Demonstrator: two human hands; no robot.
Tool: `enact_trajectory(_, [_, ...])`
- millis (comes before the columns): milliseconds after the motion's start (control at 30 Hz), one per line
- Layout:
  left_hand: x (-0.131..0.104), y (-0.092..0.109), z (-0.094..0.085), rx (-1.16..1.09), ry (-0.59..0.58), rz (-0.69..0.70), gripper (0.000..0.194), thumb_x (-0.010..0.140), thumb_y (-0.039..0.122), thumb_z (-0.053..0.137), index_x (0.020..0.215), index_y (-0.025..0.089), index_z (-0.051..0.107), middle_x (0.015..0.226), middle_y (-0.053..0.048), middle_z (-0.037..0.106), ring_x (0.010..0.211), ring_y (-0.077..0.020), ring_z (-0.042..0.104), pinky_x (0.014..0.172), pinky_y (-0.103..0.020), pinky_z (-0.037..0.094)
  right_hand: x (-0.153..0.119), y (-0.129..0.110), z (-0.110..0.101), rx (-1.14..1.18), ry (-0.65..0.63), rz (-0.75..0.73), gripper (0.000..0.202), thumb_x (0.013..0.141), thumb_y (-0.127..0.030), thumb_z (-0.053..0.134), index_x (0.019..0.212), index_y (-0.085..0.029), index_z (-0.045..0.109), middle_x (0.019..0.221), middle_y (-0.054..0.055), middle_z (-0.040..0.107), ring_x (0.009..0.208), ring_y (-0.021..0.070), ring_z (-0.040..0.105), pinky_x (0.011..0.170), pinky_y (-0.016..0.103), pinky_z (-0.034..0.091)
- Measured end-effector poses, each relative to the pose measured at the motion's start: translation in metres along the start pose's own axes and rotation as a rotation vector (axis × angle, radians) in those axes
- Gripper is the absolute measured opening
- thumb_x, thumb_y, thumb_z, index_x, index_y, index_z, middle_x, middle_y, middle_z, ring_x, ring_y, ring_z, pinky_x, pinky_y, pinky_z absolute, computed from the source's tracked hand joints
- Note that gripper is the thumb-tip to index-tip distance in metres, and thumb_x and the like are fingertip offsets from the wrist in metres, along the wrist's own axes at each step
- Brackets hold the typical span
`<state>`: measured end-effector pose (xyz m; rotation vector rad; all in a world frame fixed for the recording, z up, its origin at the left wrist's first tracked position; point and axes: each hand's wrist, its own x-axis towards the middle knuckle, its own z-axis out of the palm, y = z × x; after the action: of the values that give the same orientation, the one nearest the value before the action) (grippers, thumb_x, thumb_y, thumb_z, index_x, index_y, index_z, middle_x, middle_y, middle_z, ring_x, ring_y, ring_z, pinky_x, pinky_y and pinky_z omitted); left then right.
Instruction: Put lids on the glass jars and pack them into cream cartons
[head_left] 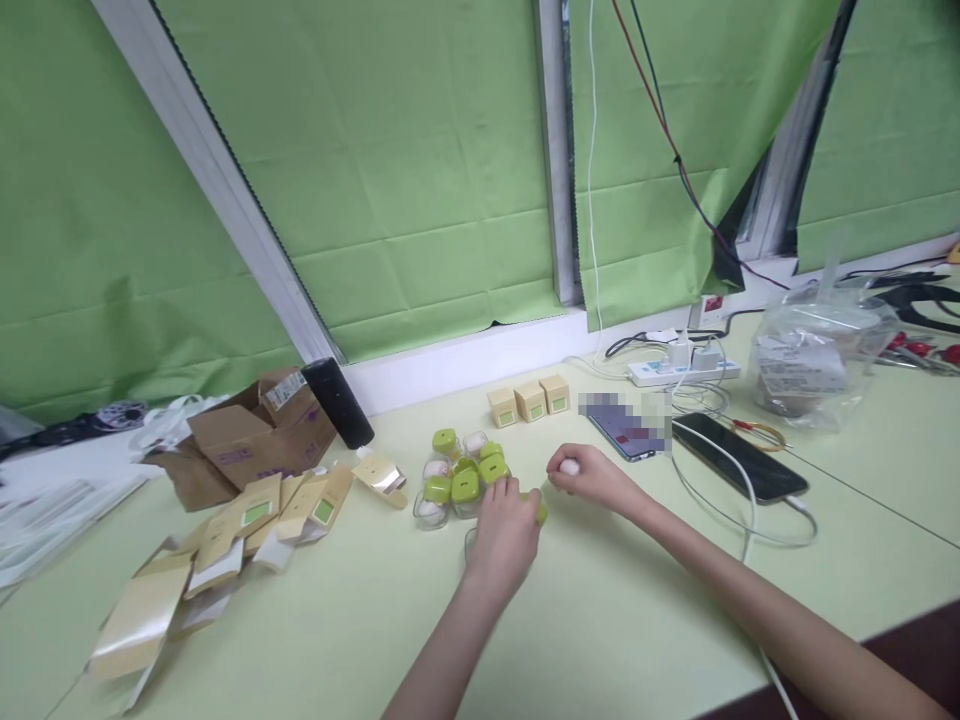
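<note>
My left hand (504, 528) is closed around a small clear container, mostly hidden beneath it. A green lid (542, 509) shows at its thumb side and a clear rim (470, 544) on the other side. Just to the right, my right hand (596, 476) pinches a small white rounded piece (569, 467) above the table. Beyond my left fingers sits a cluster of several little clear containers with green lids (465, 485). White contents show through some of their walls.
Three small tan boxes (530, 402) stand behind the cluster. Flattened tan cartons (217, 550), a brown cardboard box (255, 440) and a black cylinder (337, 403) lie left. Two phones (739, 458), cables, a power strip (684, 371) and a plastic bag (817, 350) are right.
</note>
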<state>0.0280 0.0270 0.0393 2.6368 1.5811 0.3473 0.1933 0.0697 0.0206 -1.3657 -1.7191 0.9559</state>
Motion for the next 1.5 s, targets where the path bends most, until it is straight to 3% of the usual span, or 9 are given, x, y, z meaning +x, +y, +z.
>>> enact_trajectory(133, [-0.005,-0.004,-0.007,-0.220,0.059,-0.061,0.016,0.079,0.019,0.052,0.094,0.018,0.057,0.096,-0.010,0.062,0.094,-0.0265,0.055,0.083,-0.043,0.042,-0.001,-0.007,-0.004,0.200,0.023,0.026,0.021,0.070,-0.028,0.056,0.088,-0.017,0.060,0.062,-0.002,0.061,0.050,0.0108,0.055,0.043,0.019,0.036])
enact_trajectory(233, [-0.007,-0.004,-0.016,-1.026,0.218,-0.263,0.028,0.078,0.031,0.059,0.103,0.018,0.055,0.106,-0.010,0.062,0.098,-0.0238,0.058,0.088,-0.040,0.044,-0.002,-0.013,-0.008,0.316,0.075,0.012,0.028,0.073,-0.033,0.057,0.096,-0.017,0.062,0.069,0.000,0.063,0.061,0.0126,0.059,0.048,0.020,0.041])
enact_trajectory(333, [-0.010,-0.004,-0.019,-1.818,0.150,-0.430,0.034,0.079,0.034,0.060,0.106,0.014,0.056,0.110,-0.014,0.063,0.098,-0.0221,0.062,0.092,-0.036,0.045,-0.004,-0.019,-0.009,0.423,0.104,-0.013,0.032,0.074,-0.037,0.061,0.097,-0.015,0.064,0.074,0.003,0.064,0.069,0.0148,0.061,0.061,0.025,0.048])
enact_trajectory(433, [-0.015,-0.005,-0.012,-2.096,0.032,-0.536,0.033,0.082,0.034,0.058,0.105,0.011,0.058,0.105,-0.016,0.066,0.092,-0.0204,0.065,0.092,-0.033,0.046,-0.011,-0.026,-0.005,0.456,0.113,-0.091,0.028,0.072,-0.037,0.067,0.090,-0.016,0.066,0.080,0.004,0.065,0.070,0.0152,0.060,0.064,0.028,0.048])
enact_trajectory(600, [-0.022,-0.005,0.006,-2.061,-0.012,-0.553,0.028,0.083,0.034,0.058,0.095,0.010,0.064,0.086,-0.012,0.070,0.077,-0.0184,0.066,0.079,-0.031,0.050,-0.028,-0.037,0.006,0.241,0.064,-0.413,0.006,0.079,-0.026,0.061,0.080,-0.022,0.065,0.080,0.004,0.065,0.076,0.0173,0.061,0.067,0.030,0.048])
enact_trajectory(733, [-0.027,-0.003,0.009,-2.042,-0.044,-0.472,0.023,0.084,0.032,0.057,0.088,0.011,0.066,0.083,-0.008,0.068,0.078,-0.0161,0.064,0.077,-0.028,0.049,-0.033,-0.037,0.014,-0.029,0.041,-0.582,0.010,0.082,-0.018,0.057,0.082,-0.024,0.064,0.081,0.002,0.066,0.078,0.0173,0.061,0.075,0.033,0.044])
enact_trajectory(867, [-0.030,-0.002,0.008,-2.016,0.029,-0.468,0.024,0.084,0.033,0.057,0.092,0.012,0.065,0.087,-0.009,0.068,0.080,-0.0159,0.063,0.081,-0.030,0.048,-0.033,-0.032,0.017,-0.100,0.068,-0.593,0.010,0.084,-0.020,0.055,0.085,-0.024,0.064,0.089,0.005,0.061,0.084,0.0185,0.059,0.072,0.032,0.044])
enact_trajectory(1267, [-0.029,-0.006,0.013,-1.872,0.113,-0.530,0.036,0.074,0.043,0.065,0.092,0.013,0.064,0.087,-0.010,0.069,0.079,-0.0190,0.065,0.082,-0.035,0.048,-0.027,-0.023,0.013,-0.506,0.078,-0.509,0.011,0.084,-0.019,0.051,0.077,-0.023,0.058,0.076,0.003,0.062,0.070,0.0186,0.056,0.062,0.030,0.036])
enact_trajectory(1500, [-0.029,-0.007,0.013,-1.839,0.162,-0.502,0.028,0.076,0.039,0.064,0.086,0.013,0.062,0.085,-0.008,0.068,0.078,-0.0160,0.062,0.079,-0.032,0.049,-0.033,-0.026,0.018,-0.373,0.054,-0.599,0.009,0.084,-0.021,0.053,0.078,-0.023,0.060,0.075,0.003,0.064,0.069,0.0180,0.058,0.063,0.030,0.035])
